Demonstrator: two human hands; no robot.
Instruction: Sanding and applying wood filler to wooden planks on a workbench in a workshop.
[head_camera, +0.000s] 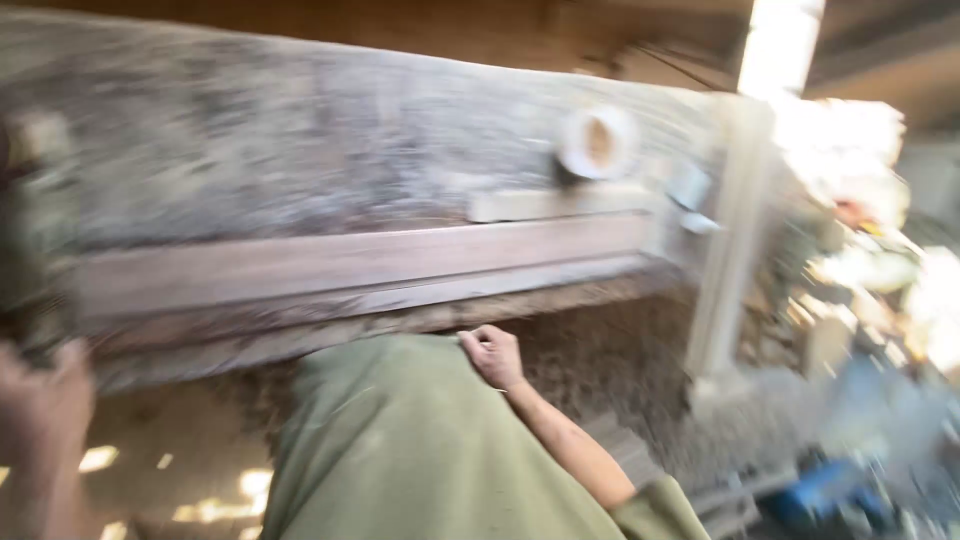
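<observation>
Heavy motion blur throughout; blown-out daylight glare upper right; dim warm shade elsewhere; sun patches bottom left.

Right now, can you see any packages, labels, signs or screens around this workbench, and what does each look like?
No package, label, sign or screen can be made out; the picture is badly blurred.
Roll of tape: on the long dusty workbench, far right; round, white, brownish core.
Blue thing: on the floor at the lower right; too blurred to identify.
Right hand: closed loosely, resting against the olive-green cloth.
</observation>
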